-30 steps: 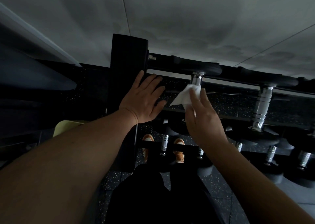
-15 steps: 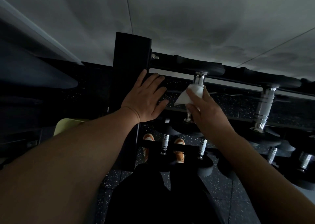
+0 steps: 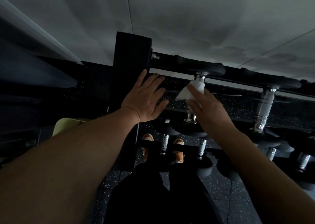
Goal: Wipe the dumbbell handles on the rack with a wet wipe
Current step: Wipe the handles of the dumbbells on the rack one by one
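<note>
Up close at a dim gym's dumbbell rack [image 3: 133,56], the right hand [image 3: 208,109] presses a white wet wipe [image 3: 190,91] around the upper part of a chrome dumbbell handle [image 3: 191,116] on the top tier, fingers folded about the cloth. The left hand [image 3: 146,101] lies flat and spread, holding nothing, against the rack's black upright post. A second chrome handle [image 3: 265,106] stands to the right, well apart. Orange-and-white shoes [image 3: 178,150] show below on speckled rubber flooring [image 3: 219,188].
</note>
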A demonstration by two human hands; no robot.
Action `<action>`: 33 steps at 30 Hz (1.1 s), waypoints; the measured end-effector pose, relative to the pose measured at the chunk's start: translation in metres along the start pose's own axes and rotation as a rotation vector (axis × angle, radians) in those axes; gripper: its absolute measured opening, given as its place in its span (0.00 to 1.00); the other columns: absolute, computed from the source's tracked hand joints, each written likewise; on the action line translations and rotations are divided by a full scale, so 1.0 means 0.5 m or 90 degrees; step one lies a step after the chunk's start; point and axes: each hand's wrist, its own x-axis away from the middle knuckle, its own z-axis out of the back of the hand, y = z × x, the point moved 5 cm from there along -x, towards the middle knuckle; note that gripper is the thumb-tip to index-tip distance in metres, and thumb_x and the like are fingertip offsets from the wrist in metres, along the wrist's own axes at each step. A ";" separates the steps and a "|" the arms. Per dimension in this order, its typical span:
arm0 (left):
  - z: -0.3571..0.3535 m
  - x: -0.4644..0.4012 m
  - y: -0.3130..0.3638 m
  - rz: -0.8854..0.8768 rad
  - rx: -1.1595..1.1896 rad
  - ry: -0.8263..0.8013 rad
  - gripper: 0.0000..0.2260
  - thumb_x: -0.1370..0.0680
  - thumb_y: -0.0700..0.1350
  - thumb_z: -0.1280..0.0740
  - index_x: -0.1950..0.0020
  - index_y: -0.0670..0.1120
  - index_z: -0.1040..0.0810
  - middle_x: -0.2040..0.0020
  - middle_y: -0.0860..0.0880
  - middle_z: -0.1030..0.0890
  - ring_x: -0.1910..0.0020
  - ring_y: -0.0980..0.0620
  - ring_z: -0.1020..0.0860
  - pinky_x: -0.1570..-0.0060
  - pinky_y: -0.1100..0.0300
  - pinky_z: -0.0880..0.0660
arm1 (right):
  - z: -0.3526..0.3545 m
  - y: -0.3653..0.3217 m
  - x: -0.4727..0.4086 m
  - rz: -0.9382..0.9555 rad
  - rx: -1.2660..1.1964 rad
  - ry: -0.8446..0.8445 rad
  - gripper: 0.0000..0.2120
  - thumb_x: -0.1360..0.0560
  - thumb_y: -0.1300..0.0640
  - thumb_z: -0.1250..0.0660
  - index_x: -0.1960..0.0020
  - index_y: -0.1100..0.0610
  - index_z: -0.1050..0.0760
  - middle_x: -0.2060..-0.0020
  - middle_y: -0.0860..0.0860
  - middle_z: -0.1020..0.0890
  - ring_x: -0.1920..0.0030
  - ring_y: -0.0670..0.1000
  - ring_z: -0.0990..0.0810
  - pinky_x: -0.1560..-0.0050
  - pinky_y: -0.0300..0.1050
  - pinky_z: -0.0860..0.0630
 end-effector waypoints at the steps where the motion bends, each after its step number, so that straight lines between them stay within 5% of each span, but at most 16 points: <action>1: 0.001 0.000 0.000 -0.001 0.002 0.005 0.25 0.18 0.59 0.50 0.38 0.44 0.21 0.27 0.40 0.29 0.25 0.40 0.37 0.23 0.39 0.55 | 0.003 -0.003 -0.009 -0.001 0.000 0.014 0.23 0.18 0.50 0.43 0.24 0.46 0.41 0.29 0.54 0.33 0.35 0.53 0.30 0.44 0.40 0.33; 13: -0.002 -0.001 -0.001 0.004 -0.004 -0.004 0.25 0.18 0.59 0.50 0.40 0.45 0.21 0.27 0.41 0.29 0.25 0.41 0.37 0.23 0.40 0.56 | -0.013 0.013 0.027 -0.025 -0.016 -0.060 0.22 0.18 0.48 0.42 0.25 0.41 0.40 0.33 0.53 0.28 0.39 0.49 0.28 0.45 0.39 0.34; 17: -0.002 0.000 -0.001 0.000 0.004 0.012 0.25 0.18 0.58 0.49 0.42 0.44 0.20 0.29 0.40 0.28 0.26 0.40 0.35 0.23 0.40 0.57 | -0.001 0.008 -0.001 -0.025 -0.029 -0.021 0.22 0.18 0.49 0.42 0.25 0.41 0.40 0.33 0.54 0.28 0.41 0.52 0.27 0.44 0.45 0.27; 22: 0.003 0.000 -0.001 0.005 0.000 0.015 0.25 0.18 0.58 0.49 0.44 0.43 0.19 0.30 0.40 0.26 0.27 0.40 0.34 0.23 0.41 0.57 | -0.002 0.014 0.016 -0.041 -0.094 0.074 0.18 0.21 0.47 0.38 0.31 0.42 0.29 0.23 0.55 0.45 0.28 0.58 0.35 0.35 0.51 0.27; 33: -0.001 -0.002 0.000 0.007 0.004 0.007 0.25 0.18 0.58 0.49 0.44 0.43 0.19 0.31 0.41 0.25 0.27 0.40 0.33 0.23 0.39 0.55 | 0.018 0.010 0.016 -0.063 -0.184 0.269 0.15 0.25 0.56 0.29 0.39 0.53 0.23 0.34 0.50 0.27 0.38 0.51 0.25 0.45 0.45 0.21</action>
